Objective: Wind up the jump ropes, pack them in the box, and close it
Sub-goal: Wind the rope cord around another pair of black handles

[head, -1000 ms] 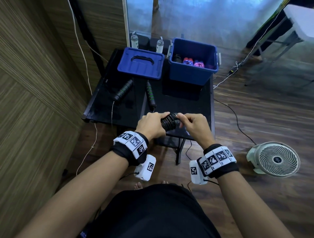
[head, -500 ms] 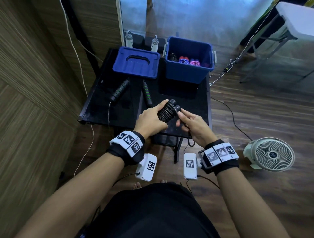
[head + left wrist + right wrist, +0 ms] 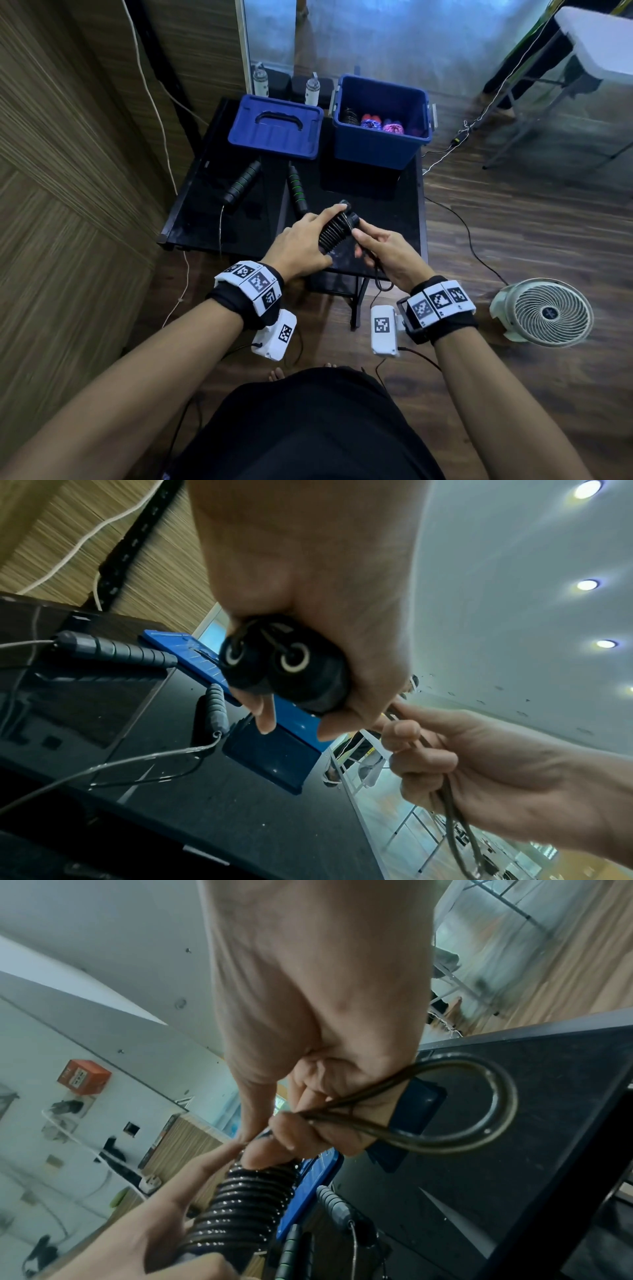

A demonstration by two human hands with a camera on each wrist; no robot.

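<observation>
My left hand (image 3: 301, 240) grips a black jump rope bundle (image 3: 337, 226): two handles (image 3: 284, 664) side by side with cord wound round them (image 3: 246, 1202). My right hand (image 3: 380, 246) pinches the loose end of the cord (image 3: 455, 1112), which loops out below the fist. Both hands hover over the near edge of the black table (image 3: 383, 195). A second rope lies unwound on the table, with one handle (image 3: 241, 183) on the left and one green-ringed handle (image 3: 296, 190) beside it. The open blue box (image 3: 380, 144) at the back holds several wound ropes (image 3: 376, 125). Its lid (image 3: 275, 126) lies to the left.
Two white bottles (image 3: 260, 80) stand on the floor behind the table by a mirror. A white fan (image 3: 544, 313) sits on the wooden floor at the right. Cables (image 3: 469, 240) run across the floor, and a wood-panelled wall closes off the left.
The left hand has tilted the bundle up, far end pointing away. The right hand has drawn back from the bundle's top, pulling the cord end toward me.
</observation>
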